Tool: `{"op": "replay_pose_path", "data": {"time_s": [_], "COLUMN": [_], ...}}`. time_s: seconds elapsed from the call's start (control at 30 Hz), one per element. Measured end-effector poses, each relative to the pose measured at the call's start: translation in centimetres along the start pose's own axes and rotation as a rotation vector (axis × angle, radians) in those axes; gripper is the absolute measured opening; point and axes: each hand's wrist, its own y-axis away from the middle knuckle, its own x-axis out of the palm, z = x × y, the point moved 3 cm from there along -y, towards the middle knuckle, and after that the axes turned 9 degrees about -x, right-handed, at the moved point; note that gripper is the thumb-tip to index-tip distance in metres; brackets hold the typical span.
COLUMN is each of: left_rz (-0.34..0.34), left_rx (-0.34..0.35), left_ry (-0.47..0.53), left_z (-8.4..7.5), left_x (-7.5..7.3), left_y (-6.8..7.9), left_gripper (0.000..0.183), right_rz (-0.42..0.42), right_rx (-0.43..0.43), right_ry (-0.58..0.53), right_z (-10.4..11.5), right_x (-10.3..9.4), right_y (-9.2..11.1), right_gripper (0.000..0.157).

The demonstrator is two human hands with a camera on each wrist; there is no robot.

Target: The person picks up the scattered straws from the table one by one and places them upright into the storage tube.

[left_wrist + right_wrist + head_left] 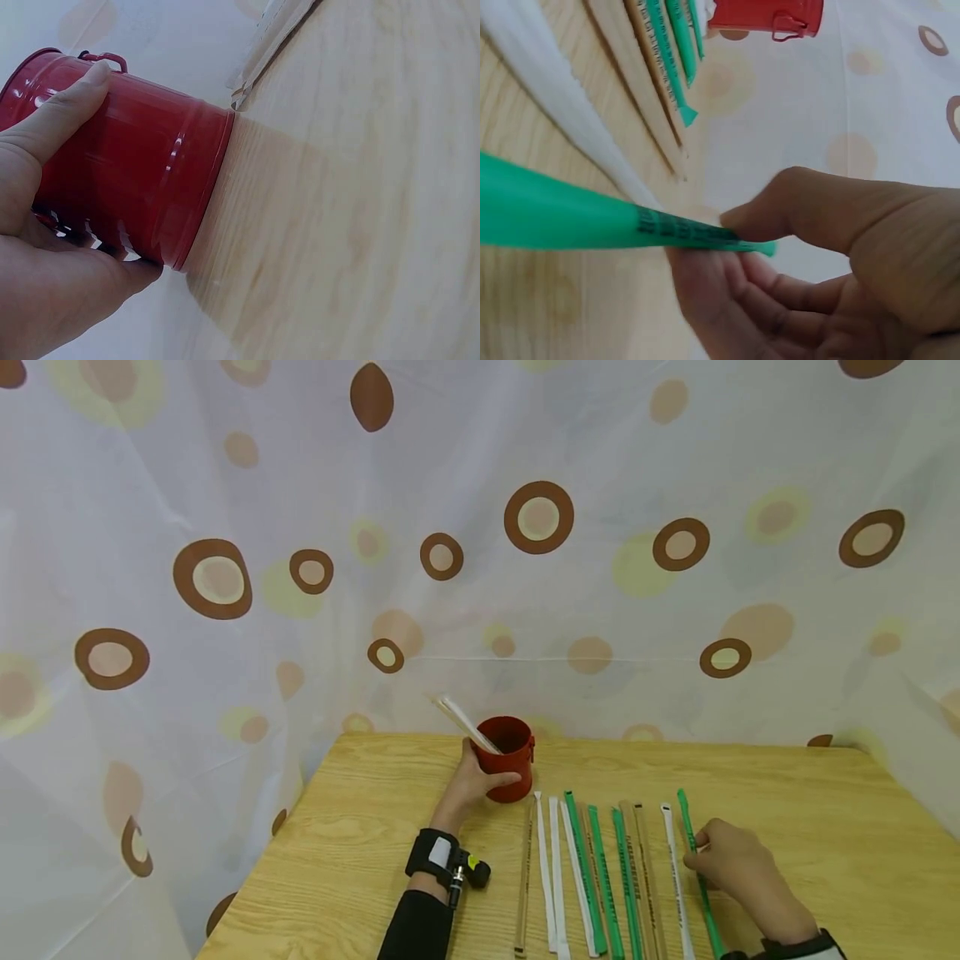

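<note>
My left hand (467,787) grips a small red metal bucket (506,763) near the table's back edge, its thumb across the front. A few slim wrapped straws (468,722) lean out over the bucket's left rim. At the right end of a row of paper-wrapped straws, my right hand (738,860) pinches a green wrapped straw (707,906) between thumb and fingers. In the right wrist view that green straw (577,214) crosses above a white wrapped straw (577,112). Whether its lower end touches the table cannot be made out.
Left of the right hand lie several green, white and brown wrapped straws (590,893), side by side on the wooden table (352,827). Behind the table hangs a white curtain (480,610) with brown ring patterns. The left wrist wears a black strap with a small camera (474,870).
</note>
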Motion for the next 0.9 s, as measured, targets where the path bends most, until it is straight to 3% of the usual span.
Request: {"op": "replay_pose_path", "data": {"time_s": [0.17,0.4,0.53,0.7,0.9], "left_rz": [0.006,0.008,0.011,0.002,0.007], "left_rx": [0.007,0.004,-0.003,-0.005,-0.018], "left_ry": [0.003,0.012,0.019,0.01,0.004], "left_z": [0.0,0.0,0.2,0.1,0.0], "left_x": [0.0,0.0,0.0,0.0,0.0], "left_y": [0.0,0.0,0.2,0.0,0.0], "left_gripper": [0.096,0.096,0.096,0.097,0.099], "right_rz": [-0.152,-0.551,-0.719,-0.849,-0.923], "right_rx": [-0.064,-0.224,-0.29,-0.352,-0.411], "right_ry": [-0.026,0.005,-0.018,-0.041,-0.048], "right_z": [1.3,3.8,4.8,5.5,6.0], "right_x": [-1.7,-3.2,-3.5,-4.1,-4.3], "right_y": [0.7,2.4,3.1,3.5,3.9], "right_gripper": [0.035,0.026,0.023,0.026,0.03]}}
